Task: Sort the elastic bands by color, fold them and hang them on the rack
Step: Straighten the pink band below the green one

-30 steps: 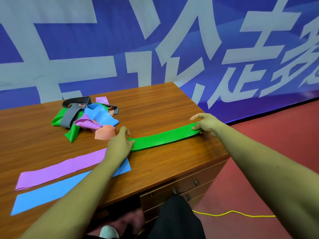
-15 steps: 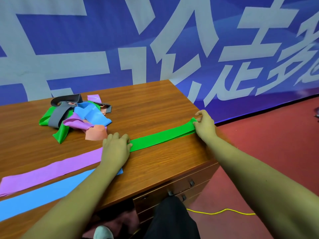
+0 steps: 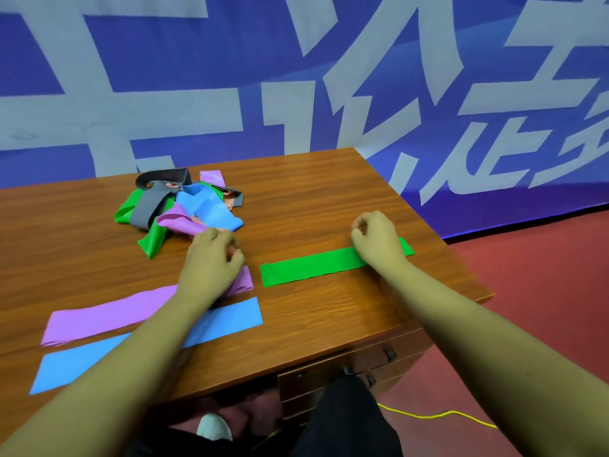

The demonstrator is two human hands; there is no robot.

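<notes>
Behind our wooden worktop [image 3: 329, 199] hangs a blue banner [image 3: 395, 44] with large pale characters. A green band [image 3: 309, 267] lies flat toward the right edge. Our right hand [image 3: 375, 240] sits over its right end with fingers curled, and we cannot tell whether it pinches the band. Our left hand [image 3: 211, 262], fingers also curled, covers the right end of a purple band [image 3: 108, 316]; its grip we cannot tell either. A blue band [image 3: 227, 319] lies flat just nearer, alongside the purple one. A tangled pile [image 3: 178, 206] of green, grey, blue and purple bands sits just beyond our left hand.

Even bright light, wide-angle edge distortion
</notes>
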